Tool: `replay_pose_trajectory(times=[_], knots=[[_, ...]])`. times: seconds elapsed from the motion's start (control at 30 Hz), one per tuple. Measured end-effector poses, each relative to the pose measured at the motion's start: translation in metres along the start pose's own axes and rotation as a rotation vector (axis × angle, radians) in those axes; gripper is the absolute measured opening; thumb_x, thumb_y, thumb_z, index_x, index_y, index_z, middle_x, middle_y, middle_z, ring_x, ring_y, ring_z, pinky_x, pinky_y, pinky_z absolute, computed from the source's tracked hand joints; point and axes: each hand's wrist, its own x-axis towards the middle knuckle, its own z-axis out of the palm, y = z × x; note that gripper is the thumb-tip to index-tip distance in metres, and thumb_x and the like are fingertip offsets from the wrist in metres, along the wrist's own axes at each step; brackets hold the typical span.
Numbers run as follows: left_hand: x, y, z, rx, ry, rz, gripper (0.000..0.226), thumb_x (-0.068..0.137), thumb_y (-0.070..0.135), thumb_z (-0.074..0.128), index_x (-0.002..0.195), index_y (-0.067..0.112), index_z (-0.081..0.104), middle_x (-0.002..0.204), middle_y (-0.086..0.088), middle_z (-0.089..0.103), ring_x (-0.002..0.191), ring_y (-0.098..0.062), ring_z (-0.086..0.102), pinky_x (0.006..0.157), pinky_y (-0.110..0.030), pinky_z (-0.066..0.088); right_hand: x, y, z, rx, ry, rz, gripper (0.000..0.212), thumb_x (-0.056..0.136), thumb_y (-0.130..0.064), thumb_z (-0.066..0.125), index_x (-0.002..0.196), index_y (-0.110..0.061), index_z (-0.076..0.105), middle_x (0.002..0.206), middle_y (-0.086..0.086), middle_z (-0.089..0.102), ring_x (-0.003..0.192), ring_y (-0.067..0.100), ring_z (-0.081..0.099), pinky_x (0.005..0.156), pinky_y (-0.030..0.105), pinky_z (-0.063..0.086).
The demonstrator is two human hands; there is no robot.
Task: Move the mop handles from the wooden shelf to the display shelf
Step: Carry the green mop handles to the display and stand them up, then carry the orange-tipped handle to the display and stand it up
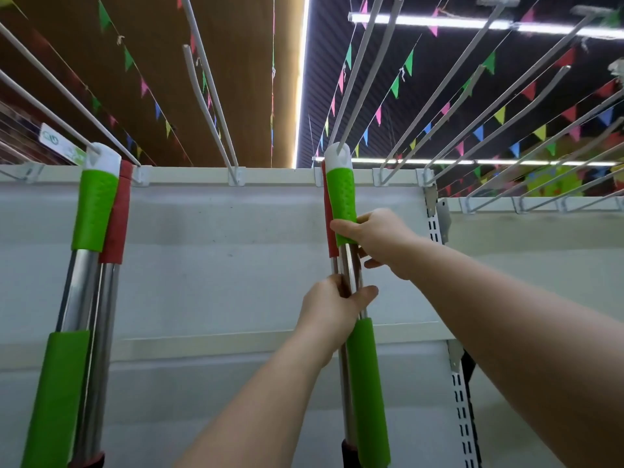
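A steel mop handle with green foam sleeves (341,194) is hung from a white wire hook (366,76) on the white display shelf (216,251), pinched low by the left hand (332,307) and gripped at its upper sleeve by the right hand (378,236). A red-sleeved handle (327,217) is pressed just behind it (partly hidden). Two more handles (91,238) are hung well apart, leftward.

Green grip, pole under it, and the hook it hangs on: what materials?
Green grip: looks like soft rubber or foam, matte with a dimpled texture. Pole: polished metal, probably steel, given its mirror-like reflections. Hook: probably white-coated metal wire, thin, smooth and glossy. White cap over the grip: likely hard plastic.
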Motion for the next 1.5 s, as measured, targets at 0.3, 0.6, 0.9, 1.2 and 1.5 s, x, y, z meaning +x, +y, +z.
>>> replay_pose_trajectory(times=[0.3, 0.6, 0.9, 1.2, 1.5], knots=[[-0.048, -0.009, -0.005, 0.097, 0.117, -0.068, 0.047, 0.087, 0.036, 0.059, 0.129, 0.020, 0.047, 0.115, 0.001, 0.054, 0.110, -0.018, 0.054, 0.095, -0.032, 0.045, -0.051, 0.007, 0.005, -0.181, 0.139, -0.227, 0.053, 0.089, -0.032, 0.056, 0.137, -0.017, 0.039, 0.131, 0.007, 0.045, 0.117, 0.023, 0.049, 0.096, 0.035, 0.040], [-0.135, -0.048, -0.042, 0.325, 0.263, -0.253, 0.037, 0.089, 0.037, 0.055, 0.124, 0.027, 0.047, 0.122, 0.006, 0.050, 0.108, -0.011, 0.050, 0.087, -0.024, 0.042, -0.123, 0.009, 0.069, 0.170, -0.200, -0.295, 0.037, 0.090, -0.031, 0.055, 0.125, -0.019, 0.056, 0.126, -0.003, 0.057, 0.116, 0.009, 0.050, 0.090, 0.020, 0.035], [-0.240, -0.062, -0.142, 0.335, 0.579, -0.371, 0.017, 0.084, 0.019, 0.064, 0.088, 0.031, 0.052, 0.092, 0.008, 0.060, 0.091, -0.015, 0.058, 0.082, -0.024, 0.046, -0.197, -0.002, 0.165, 0.480, -0.485, -0.068, 0.017, 0.086, -0.023, 0.062, 0.102, -0.019, 0.063, 0.109, 0.007, 0.065, 0.108, 0.020, 0.058, 0.094, 0.034, 0.044], [-0.376, -0.033, -0.277, 0.431, 0.811, -0.442, 0.018, 0.091, 0.018, 0.056, 0.108, 0.019, 0.054, 0.095, 0.009, 0.056, 0.082, 0.000, 0.050, 0.067, -0.010, 0.042, -0.322, -0.095, 0.257, 0.587, -0.745, -0.036, 0.026, 0.087, -0.028, 0.060, 0.110, -0.017, 0.063, 0.109, 0.001, 0.064, 0.108, 0.015, 0.057, 0.094, 0.030, 0.044], [-0.532, -0.007, -0.449, 0.564, 1.020, -0.598, 0.014, 0.092, 0.019, 0.055, 0.105, 0.023, 0.054, 0.109, -0.005, 0.058, 0.104, -0.022, 0.055, 0.095, -0.042, 0.045, -0.455, -0.252, 0.364, 0.684, -0.989, -0.092, 0.037, 0.090, -0.032, 0.054, 0.124, -0.016, 0.056, 0.127, 0.001, 0.058, 0.113, 0.018, 0.054, 0.097, 0.033, 0.044]])
